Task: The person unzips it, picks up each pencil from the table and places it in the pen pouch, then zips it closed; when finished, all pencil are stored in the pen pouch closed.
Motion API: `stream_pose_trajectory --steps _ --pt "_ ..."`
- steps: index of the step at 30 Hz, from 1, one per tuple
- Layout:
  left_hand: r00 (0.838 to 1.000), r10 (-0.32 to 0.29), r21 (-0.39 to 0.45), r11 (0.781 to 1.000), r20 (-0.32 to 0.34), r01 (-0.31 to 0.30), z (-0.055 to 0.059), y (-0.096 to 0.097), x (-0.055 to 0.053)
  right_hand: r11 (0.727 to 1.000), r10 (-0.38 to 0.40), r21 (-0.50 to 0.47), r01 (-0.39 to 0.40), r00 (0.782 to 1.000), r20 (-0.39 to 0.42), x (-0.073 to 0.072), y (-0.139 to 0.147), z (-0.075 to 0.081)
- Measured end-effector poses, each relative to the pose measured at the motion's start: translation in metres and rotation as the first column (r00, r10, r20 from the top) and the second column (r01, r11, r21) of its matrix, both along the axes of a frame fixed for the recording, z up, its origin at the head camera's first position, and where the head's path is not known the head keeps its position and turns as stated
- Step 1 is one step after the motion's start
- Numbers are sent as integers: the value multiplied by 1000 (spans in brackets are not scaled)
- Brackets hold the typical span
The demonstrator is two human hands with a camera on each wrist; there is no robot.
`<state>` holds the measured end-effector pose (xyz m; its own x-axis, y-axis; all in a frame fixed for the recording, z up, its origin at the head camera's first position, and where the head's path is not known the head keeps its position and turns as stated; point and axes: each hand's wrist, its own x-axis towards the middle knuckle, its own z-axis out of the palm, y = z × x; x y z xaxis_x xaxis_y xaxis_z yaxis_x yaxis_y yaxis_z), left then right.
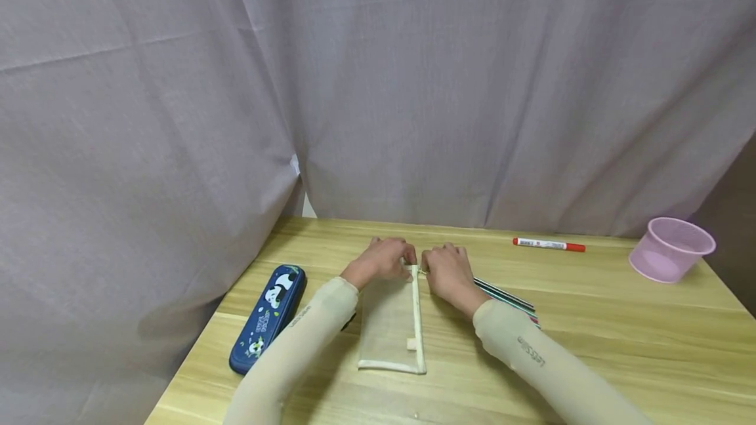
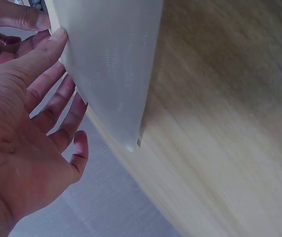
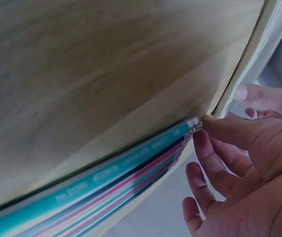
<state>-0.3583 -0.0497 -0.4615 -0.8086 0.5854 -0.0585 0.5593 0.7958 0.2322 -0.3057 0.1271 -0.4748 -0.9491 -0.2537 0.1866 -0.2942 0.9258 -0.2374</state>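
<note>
A pale, see-through mesh zipper pouch (image 1: pixel 386 326) lies lengthwise on the table, its cream zipper edge (image 1: pixel 417 320) toward the right. At its far right corner my left hand (image 1: pixel 386 259) pinches the edge between thumb and fingers; in the left wrist view the pouch (image 2: pixel 111 64) hangs away from those fingertips. Right beside that corner, my right hand (image 1: pixel 449 272) pinches the small zipper pull (image 1: pixel 422 272) with thumb and index finger. A bundle of striped pencils (image 3: pixel 106 182) lies just past the right hand, their ends close to its fingertips and partly hidden by the forearm in the head view.
To the left lies a dark blue pencil case (image 1: pixel 268 317) with pandas on it. A red-and-white marker (image 1: pixel 549 244) rests at the back of the wooden table (image 1: pixel 620 346). At the far right stands a pink round container (image 1: pixel 670 251). Grey curtains (image 1: pixel 401 84) hang behind.
</note>
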Motion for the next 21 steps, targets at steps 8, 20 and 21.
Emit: stream_pose_trajectory --steps 8,20,21 --pt "998 -57 -25 998 -13 57 0 3 3 997 34 -68 -27 994 107 -1 12 4" --pt "980 -185 60 982 68 181 6 9 4 983 127 -111 -147 977 -168 18 29 14" --pt "977 -200 86 977 81 193 6 9 4 983 130 -105 -151 975 -181 21 30 16"
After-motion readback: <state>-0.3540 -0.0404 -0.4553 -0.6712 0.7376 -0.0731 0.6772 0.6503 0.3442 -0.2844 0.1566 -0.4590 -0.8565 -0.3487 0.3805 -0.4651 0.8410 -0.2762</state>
